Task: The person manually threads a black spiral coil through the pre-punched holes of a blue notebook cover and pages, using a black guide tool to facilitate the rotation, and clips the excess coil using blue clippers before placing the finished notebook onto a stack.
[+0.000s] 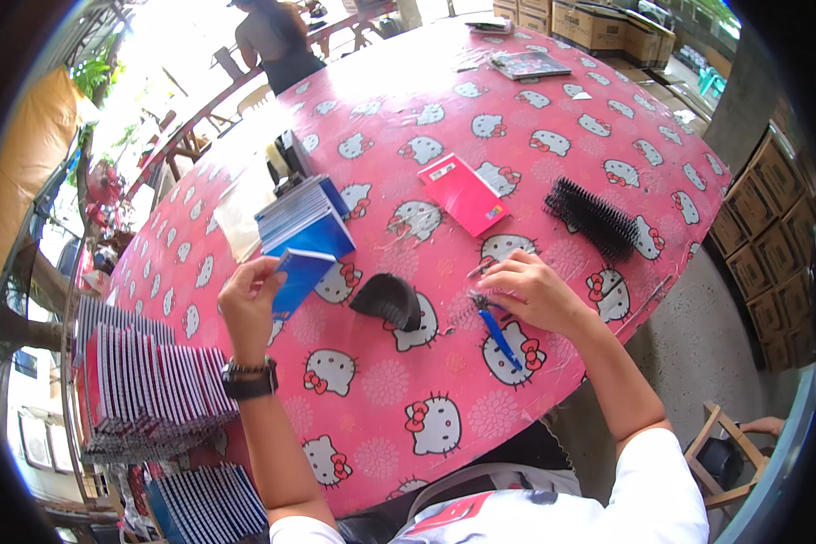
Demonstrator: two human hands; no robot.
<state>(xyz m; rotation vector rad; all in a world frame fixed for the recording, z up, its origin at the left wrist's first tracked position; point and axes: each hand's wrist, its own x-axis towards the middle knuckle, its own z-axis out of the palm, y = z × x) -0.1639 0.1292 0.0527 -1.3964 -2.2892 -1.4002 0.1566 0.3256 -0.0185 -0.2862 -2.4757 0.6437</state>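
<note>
My left hand pinches the edge of a thin blue notebook between thumb and fingers, holding it tilted above the table. My right hand is over the table with its fingers bent together. Whatever lies between those fingertips is too small to make out. Just under them is a blue-handled tool, perhaps pliers, its dark end partly hidden by the hand. Between my hands stands a black curved holder. Beyond the left hand leans a row of blue notebooks.
Stacked spiral notebooks rise at the left, with more blue ones below. A pink notebook and a pile of black spiral coils lie farther off. Cardboard boxes stand right. Another person is at the back.
</note>
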